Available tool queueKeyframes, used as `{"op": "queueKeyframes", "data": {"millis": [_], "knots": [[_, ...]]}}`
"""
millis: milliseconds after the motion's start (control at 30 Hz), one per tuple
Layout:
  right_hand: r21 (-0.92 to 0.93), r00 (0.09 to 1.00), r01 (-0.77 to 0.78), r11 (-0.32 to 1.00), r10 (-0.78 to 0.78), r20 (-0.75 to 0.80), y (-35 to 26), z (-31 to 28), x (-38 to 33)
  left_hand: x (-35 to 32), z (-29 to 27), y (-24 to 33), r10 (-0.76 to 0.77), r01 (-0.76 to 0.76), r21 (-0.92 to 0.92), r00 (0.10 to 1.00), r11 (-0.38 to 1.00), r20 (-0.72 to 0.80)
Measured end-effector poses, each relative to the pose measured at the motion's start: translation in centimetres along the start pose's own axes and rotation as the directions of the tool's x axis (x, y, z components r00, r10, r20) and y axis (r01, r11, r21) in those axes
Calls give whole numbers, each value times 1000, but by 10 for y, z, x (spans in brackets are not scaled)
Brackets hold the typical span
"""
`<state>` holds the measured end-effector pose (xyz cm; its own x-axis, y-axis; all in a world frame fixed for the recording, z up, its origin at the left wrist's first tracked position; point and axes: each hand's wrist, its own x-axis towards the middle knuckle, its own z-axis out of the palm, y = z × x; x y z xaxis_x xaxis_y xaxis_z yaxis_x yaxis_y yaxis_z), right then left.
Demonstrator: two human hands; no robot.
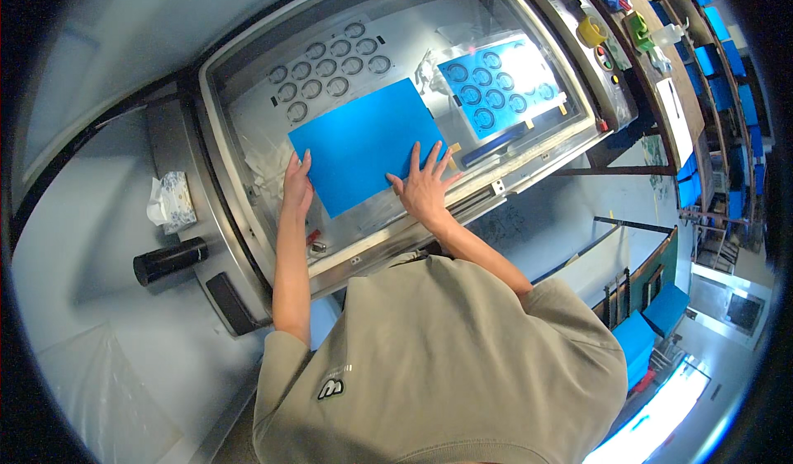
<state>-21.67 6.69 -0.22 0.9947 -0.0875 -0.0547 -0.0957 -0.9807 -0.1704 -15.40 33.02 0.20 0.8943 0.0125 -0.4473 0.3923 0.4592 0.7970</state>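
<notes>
A plain blue sheet (368, 138) lies at a slant across the glass bed (388, 63) of a framed machine in front of me. My left hand (298, 185) is at the sheet's left edge, its thumb and fingers closed on that edge. Flat with fingers spread, my right hand (425, 186) rests at the sheet's near right corner. Beyond the sheet, to the left, is a clear film (330, 69) with rows of dark ring shapes. To the right sits a second blue sheet (496, 88) bearing similar rings, with tape pieces (529, 123) along its near edge.
A pale metal frame (529, 166) borders the bed. Buttons (607, 61) and a yellow tape roll (591, 31) are on the machine's right side. At left are a tissue pack (175, 199) and a black cylinder (169, 261). Racks with blue sheets (717, 80) stand far right.
</notes>
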Motion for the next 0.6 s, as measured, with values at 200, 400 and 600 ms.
{"op": "queueKeyframes", "data": {"millis": [200, 400, 600], "knots": [[-12, 999, -9, 1000, 10, 31, -1, -5, 0, 5, -9, -10, 17, -17, -21, 1000, 1000, -2], [-18, 1000, -22, 1000, 22, -12, -2, -2, -1, 12, -22, -14, 38, -36, -39, 999, 999, 31], [-18, 999, -14, 1000, 15, 37, -2, -1, -1, 6, -38, -1, -64, 51, 133, 994, 990, 93]]}}
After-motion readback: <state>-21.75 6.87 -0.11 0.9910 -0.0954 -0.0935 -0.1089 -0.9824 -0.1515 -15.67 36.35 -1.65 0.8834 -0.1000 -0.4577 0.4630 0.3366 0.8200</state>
